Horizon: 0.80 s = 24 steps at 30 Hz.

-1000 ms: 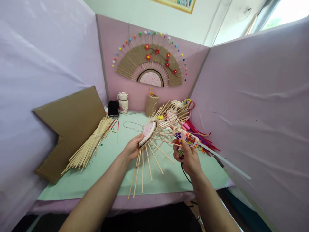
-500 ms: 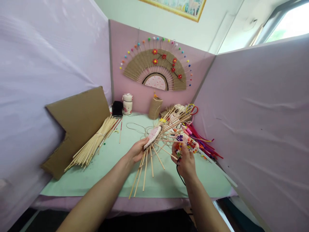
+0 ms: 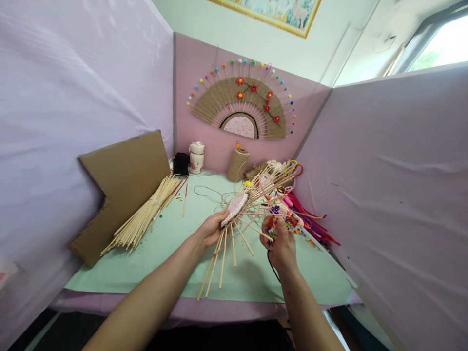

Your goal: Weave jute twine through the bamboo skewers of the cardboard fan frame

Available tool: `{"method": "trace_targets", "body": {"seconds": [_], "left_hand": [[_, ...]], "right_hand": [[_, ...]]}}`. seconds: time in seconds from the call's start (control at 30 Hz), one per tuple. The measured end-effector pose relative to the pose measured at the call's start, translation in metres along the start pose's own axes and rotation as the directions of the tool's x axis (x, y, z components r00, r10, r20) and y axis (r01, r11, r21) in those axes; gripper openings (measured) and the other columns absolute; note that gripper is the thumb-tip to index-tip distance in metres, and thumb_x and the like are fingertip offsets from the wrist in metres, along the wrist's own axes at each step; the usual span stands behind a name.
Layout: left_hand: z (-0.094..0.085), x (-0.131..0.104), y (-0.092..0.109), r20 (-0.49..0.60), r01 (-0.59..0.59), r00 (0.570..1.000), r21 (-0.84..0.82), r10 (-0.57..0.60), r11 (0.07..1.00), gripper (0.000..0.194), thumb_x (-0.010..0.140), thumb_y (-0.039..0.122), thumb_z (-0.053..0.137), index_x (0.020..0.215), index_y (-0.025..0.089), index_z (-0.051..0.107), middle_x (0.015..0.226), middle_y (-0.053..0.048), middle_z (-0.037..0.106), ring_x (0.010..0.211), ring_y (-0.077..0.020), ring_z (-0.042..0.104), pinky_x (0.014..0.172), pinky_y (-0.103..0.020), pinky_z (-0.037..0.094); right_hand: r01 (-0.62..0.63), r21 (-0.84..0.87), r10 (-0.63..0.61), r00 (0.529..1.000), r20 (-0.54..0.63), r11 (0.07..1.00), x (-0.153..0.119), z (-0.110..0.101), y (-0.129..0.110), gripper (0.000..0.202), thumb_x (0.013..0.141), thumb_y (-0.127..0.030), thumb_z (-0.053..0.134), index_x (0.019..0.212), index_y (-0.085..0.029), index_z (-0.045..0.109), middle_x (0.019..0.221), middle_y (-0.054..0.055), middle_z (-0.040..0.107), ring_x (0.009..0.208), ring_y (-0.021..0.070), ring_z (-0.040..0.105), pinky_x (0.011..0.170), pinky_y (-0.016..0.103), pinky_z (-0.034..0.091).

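My left hand (image 3: 214, 228) is closed on the edge of a half-round base, pink on its face with a dark rim. Thin wooden sticks fan out from this base, forming a stick fan frame (image 3: 236, 209) held tilted above the table. In my right hand (image 3: 282, 243) is a flower-patterned glue gun (image 3: 292, 220), its black cord hanging below. The gun is right beside the sticks on the fan's right side; whether its nozzle touches one I cannot tell.
At left, a bundle of sticks (image 3: 146, 214) lies by bent cardboard (image 3: 126, 170). A twine spool (image 3: 238, 165), a white jar (image 3: 196, 158) and a black pouch (image 3: 181, 165) stand behind. Pipe cleaners (image 3: 318, 229) lie right. A finished fan (image 3: 219, 97) hangs on the back panel.
The whole view has shifted slightly, so the surroundings sit a little further right. Both hands keep their holds, with the fan frame and glue gun in nearly the same position.
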<state>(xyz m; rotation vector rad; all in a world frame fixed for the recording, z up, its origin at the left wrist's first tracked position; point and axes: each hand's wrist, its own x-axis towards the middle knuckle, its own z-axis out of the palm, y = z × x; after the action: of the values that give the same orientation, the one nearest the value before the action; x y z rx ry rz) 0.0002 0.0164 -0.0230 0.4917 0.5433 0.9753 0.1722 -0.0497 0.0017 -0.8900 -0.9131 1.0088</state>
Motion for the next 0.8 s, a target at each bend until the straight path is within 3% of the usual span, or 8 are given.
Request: {"method": "trace_targets", "body": {"seconds": [0.43, 0.8], "left_hand": [[-0.0024, 0.0024, -0.0018, 0.018, -0.010, 1.000, -0.001, 0.010, 1.000, 0.013, 0.091, 0.009, 0.049, 0.092, 0.009, 0.062, 0.070, -0.006, 0.067, 0.053, -0.0097, 0.063, 0.050, -0.017, 0.052], [0.0002, 0.0001, -0.0014, 0.030, 0.002, 1.000, 0.010, -0.002, 1.000, 0.012, 0.089, 0.009, 0.051, 0.093, 0.009, 0.062, 0.071, -0.005, 0.068, 0.053, -0.0101, 0.062, 0.048, -0.018, 0.052]], "right_hand": [[0.019, -0.002, -0.019, 0.999, 0.041, 1.000, 0.0008, -0.0033, 0.0021, 0.044, 0.078, -0.061, 0.061, 0.077, -0.018, 0.059, 0.053, -0.004, 0.046, 0.041, 0.0065, 0.038, 0.038, 0.019, 0.023], [0.009, -0.010, -0.009, 1.000, -0.005, 1.000, 0.0007, -0.0026, -0.0013, 0.045, 0.074, -0.061, 0.065, 0.077, -0.017, 0.059, 0.061, -0.002, 0.052, 0.043, 0.0056, 0.038, 0.038, 0.020, 0.025]]}}
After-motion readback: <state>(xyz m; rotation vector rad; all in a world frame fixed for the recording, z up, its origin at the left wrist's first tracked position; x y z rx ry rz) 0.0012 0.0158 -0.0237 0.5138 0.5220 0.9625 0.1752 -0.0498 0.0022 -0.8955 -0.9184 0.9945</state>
